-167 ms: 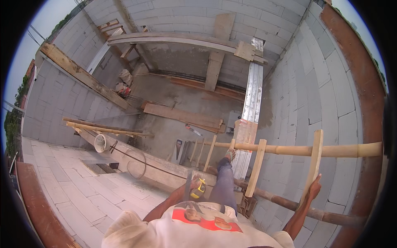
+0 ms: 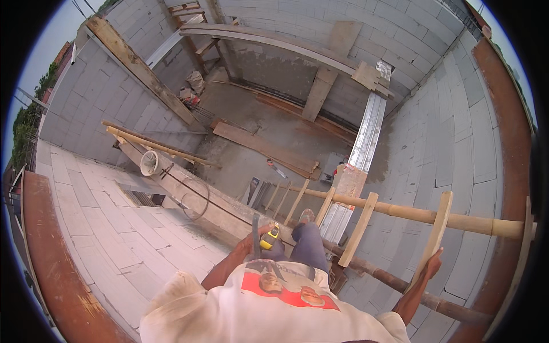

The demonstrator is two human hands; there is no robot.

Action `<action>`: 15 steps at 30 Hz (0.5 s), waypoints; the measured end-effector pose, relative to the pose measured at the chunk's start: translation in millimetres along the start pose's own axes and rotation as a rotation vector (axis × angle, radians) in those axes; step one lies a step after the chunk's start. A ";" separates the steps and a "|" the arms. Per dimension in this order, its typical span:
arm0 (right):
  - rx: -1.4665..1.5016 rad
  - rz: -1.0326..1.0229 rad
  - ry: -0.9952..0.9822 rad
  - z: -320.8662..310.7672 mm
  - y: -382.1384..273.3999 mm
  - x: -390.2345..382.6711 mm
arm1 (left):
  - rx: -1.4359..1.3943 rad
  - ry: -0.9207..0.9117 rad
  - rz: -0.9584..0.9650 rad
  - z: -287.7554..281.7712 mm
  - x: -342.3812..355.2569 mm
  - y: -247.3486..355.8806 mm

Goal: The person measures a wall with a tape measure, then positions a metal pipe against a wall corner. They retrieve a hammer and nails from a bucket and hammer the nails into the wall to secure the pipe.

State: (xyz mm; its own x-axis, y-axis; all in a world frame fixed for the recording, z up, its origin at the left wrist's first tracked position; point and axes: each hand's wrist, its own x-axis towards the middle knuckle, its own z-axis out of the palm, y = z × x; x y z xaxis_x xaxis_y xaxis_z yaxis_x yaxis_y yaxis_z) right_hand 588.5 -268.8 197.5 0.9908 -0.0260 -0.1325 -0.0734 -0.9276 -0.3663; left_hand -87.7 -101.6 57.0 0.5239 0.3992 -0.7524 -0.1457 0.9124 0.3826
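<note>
My left hand is closed around a yellow and black tape measure, held in front of my body. A dark flat strip stands up beside that hand; I cannot tell whether the fingers hold it too. Out to the right, my right hand is wrapped around the edge of a flat wooden rung on a bamboo ladder. My shoe shows below, left of a lower rung.
A shiny metal plank, with a cardboard piece on it, spans away from the ladder. Pale block walls surround a concrete floor with loose boards. A white bucket and a wire loop sit along the left ledge.
My foot has drawn back leftward from beside the metal plank. The whole view has shifted, so the surroundings sit farther right. Both hands keep their grips.
</note>
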 end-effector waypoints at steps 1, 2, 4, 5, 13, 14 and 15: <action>-0.013 0.011 0.006 1.7 7.0 5.1 | -0.021 0.043 0.011 0.6 -14.5 -0.1; -0.026 0.020 0.014 -0.7 12.8 11.4 | -0.053 0.056 0.026 -3.3 -22.0 -1.5; 0.041 -0.041 -0.025 3.3 2.6 20.4 | -0.119 0.119 0.083 -25.3 -31.6 -27.2; 0.022 -0.047 -0.036 4.6 11.6 26.9 | -0.121 0.156 0.091 -41.3 -40.5 -43.6; -0.116 -0.176 -0.020 41.8 7.8 50.8 | -0.051 0.430 0.203 -34.4 -106.9 -83.8; -0.131 -0.218 -0.014 52.4 -4.2 46.0 | -0.086 0.486 0.181 -39.8 -102.2 -95.6; -0.127 -0.259 -0.020 72.7 -14.1 39.0 | 0.111 0.558 0.199 -43.2 -97.8 -95.3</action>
State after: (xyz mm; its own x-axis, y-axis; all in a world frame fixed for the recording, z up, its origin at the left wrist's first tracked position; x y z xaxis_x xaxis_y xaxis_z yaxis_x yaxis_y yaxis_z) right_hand 620.0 -229.7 130.5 0.9722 0.2241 -0.0685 0.1978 -0.9415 -0.2727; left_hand -161.4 -223.6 70.9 -0.0282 0.5760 -0.8170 -0.0912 0.8124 0.5759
